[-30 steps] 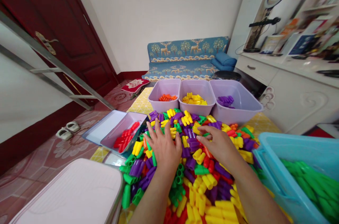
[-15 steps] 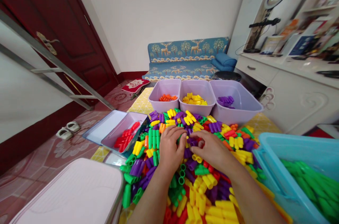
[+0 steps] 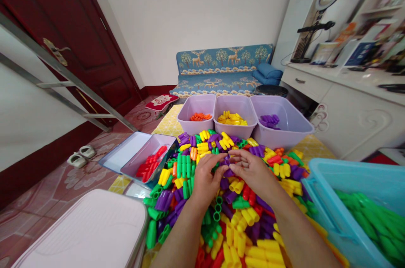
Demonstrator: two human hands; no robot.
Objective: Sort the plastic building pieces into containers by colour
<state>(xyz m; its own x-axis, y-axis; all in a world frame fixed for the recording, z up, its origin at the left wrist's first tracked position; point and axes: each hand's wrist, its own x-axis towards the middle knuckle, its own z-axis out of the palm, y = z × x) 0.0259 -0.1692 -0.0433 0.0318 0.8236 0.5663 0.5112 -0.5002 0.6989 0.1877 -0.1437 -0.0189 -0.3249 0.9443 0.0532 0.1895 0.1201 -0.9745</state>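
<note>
Over the middle of a heap of plastic tube blocks (image 3: 234,234), my left hand (image 3: 206,177) and my right hand (image 3: 255,175) meet with fingertips almost touching. A purple tube block (image 3: 225,161) shows between them, with the fingers and thumbs of both hands closed on it. Part of it is hidden by the fingers. Green tube blocks (image 3: 184,166) lie left of my left hand. Yellow ones (image 3: 236,185) and red ones (image 3: 249,194) rest under my right hand.
Behind the heap stand three lilac bins holding orange (image 3: 196,125), yellow (image 3: 236,131) and purple (image 3: 281,136) blocks. An open box (image 3: 131,171) with red blocks is at left, beside a pale lid (image 3: 85,230). At right stands a blue tub (image 3: 329,200) of green pieces.
My right hand has risen slightly and its fingers have come closer to my left hand. Both hands now close on the purple block between them.
</note>
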